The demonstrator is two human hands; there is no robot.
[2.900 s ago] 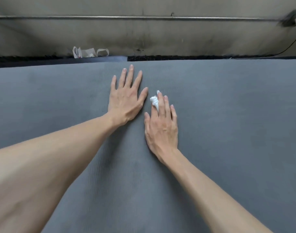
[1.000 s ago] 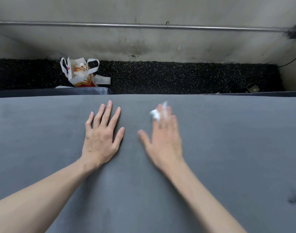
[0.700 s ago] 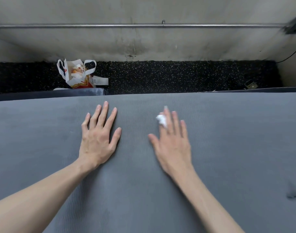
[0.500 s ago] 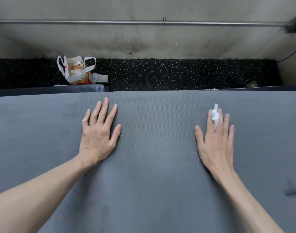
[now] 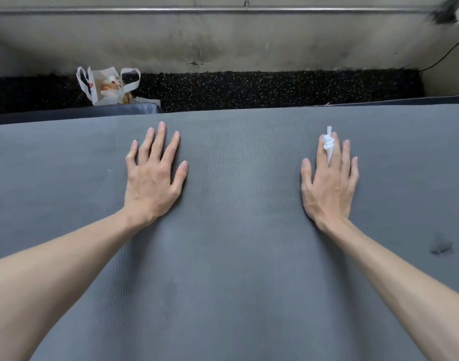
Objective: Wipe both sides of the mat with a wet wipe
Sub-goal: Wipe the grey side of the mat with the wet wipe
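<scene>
Your left hand [image 5: 155,175] is flat on the mat [image 5: 236,256], palm down, fingers straight and fanned a little apart, thumb out to the side, holding nothing, just pressing on the grey ribbed surface. Your right hand [image 5: 330,183] is flat on the mat too, well apart from the left, fingers long and straight, and there's the wipe [image 5: 328,146]: a small white twist pinched between your index and middle fingers, its tip poking out past your fingertips toward the mat's far edge. How much of it lies under your palm, you can't tell. The mat fills nearly the whole view, spread out under both forearms, with its far edge running straight across just beyond your fingertips. There's a small dark dent [image 5: 440,250] in the mat, off to the outside of your right forearm. Beyond the mat's far edge lies a strip of black speckled floor [image 5: 275,87], and past that a stained concrete wall [image 5: 223,43] with a metal rail [image 5: 197,9] along it. A white plastic bag [image 5: 107,86] with something orange inside sits on the floor just past the mat's far edge, beyond your left hand, and a darker fold of matting [image 5: 134,109] lies between it and the mat.
</scene>
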